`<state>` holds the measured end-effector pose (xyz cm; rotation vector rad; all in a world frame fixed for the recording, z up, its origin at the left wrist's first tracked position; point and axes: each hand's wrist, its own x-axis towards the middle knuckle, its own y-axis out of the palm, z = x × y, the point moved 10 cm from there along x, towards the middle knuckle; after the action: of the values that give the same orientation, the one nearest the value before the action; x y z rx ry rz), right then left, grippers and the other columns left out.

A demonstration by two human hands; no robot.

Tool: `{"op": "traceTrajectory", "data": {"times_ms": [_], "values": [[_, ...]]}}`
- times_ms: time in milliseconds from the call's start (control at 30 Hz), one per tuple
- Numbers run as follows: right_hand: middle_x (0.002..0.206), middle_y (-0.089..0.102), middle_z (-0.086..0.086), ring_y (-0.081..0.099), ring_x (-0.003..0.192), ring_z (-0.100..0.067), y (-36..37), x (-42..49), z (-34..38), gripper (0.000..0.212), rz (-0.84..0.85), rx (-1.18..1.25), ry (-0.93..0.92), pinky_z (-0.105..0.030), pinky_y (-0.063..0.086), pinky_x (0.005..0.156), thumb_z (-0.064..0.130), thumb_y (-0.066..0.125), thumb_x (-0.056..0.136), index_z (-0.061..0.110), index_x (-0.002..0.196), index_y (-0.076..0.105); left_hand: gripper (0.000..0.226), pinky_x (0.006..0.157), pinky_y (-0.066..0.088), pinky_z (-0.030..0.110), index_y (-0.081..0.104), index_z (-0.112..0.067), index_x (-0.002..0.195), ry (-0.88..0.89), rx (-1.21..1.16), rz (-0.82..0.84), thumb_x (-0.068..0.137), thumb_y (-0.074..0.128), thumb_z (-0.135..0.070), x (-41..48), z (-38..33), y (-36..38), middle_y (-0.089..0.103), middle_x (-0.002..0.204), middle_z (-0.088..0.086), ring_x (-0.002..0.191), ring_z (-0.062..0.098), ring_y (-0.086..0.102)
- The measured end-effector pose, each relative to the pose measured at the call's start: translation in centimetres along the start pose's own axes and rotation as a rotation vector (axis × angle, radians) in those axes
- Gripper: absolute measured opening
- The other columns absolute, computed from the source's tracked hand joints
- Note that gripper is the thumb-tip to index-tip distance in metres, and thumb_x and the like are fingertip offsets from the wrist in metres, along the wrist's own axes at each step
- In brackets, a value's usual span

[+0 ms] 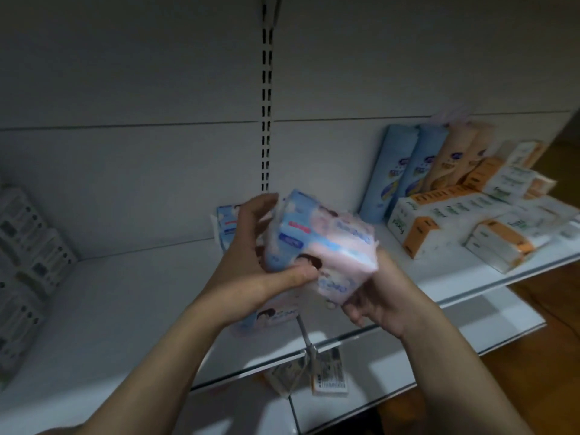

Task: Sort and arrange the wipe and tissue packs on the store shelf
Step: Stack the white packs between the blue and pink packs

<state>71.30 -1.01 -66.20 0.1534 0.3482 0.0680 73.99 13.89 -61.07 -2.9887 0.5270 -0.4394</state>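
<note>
Both hands are holding one pink-and-blue wipe pack [323,243], tilted above the white shelf [125,309] near the middle of the view. The left hand [251,255] is gripping its 9 o'clock end, with the thumb pressing on the front. The right hand [373,296] is curling its fingers around the 5 o'clock corner. Orange-and-white tissue packs [455,221] are lying on the shelf at 3 o'clock, well apart.
</note>
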Motion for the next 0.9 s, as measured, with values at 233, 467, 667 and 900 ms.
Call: {"op": "traceTrajectory", "data": {"times_ms": [233, 467, 667, 900], "values": [[0.101, 0.073, -0.007, 0.069, 0.084, -0.023, -2.5, 0.1, 2.0, 0.063, -0.146, -0.088, -0.198, -0.031, 0.051, 0.049, 0.072, 0.038, 0.085, 0.025, 0.113, 0.067, 0.064, 0.067, 0.056, 0.017, 0.049, -0.044, 0.127, -0.109, -0.031, -0.162, 0.072, 0.08, -0.034, 0.2, 0.6, 0.6, 0.065, 0.107, -0.019, 0.087, -0.009, 0.065], [0.108, 0.071, -0.001, 0.069, 0.098, -0.018, -5.0, -0.4, 4.1, 0.062, -0.254, -0.231, -0.447, -0.031, 0.056, 0.081, 0.032, 0.074, 0.07, 0.017, 0.127, 0.054, 0.071, 0.093, 0.053, 0.027, 0.029, -0.059, 0.139, -0.189, 0.074, -0.005, 0.077, 0.063, -0.058, 0.6, 2.1, 2.4, 0.055, 0.131, -0.02, 0.109, -0.002, 0.061], [0.109, 0.068, -0.001, 0.067, 0.099, -0.016, -9.7, 0.0, 3.2, 0.065, -0.265, -0.388, -0.415, -0.022, 0.055, 0.077, 0.011, 0.081, 0.073, 0.022, 0.128, 0.049, 0.089, 0.109, 0.03, 0.026, 0.025, -0.049, 0.144, -0.101, 0.787, 0.11, 0.069, 0.069, -0.068, 0.8, 1.6, -2.2, 0.027, 0.152, -0.017, 0.136, 0.004, 0.027], [0.114, 0.062, 0.0, 0.063, 0.097, -0.012, -7.6, 2.4, -0.2, 0.065, -0.188, -0.751, -0.325, -0.014, 0.049, 0.079, 0.007, 0.083, 0.069, 0.028, 0.119, 0.046, 0.121, 0.118, 0.011, 0.048, -0.024, -0.052, 0.142, -0.344, 1.144, 0.311, 0.067, 0.069, -0.071, -2.8, 8.2, -2.7, -0.039, 0.151, -0.015, 0.144, 0.019, -0.027]]}}
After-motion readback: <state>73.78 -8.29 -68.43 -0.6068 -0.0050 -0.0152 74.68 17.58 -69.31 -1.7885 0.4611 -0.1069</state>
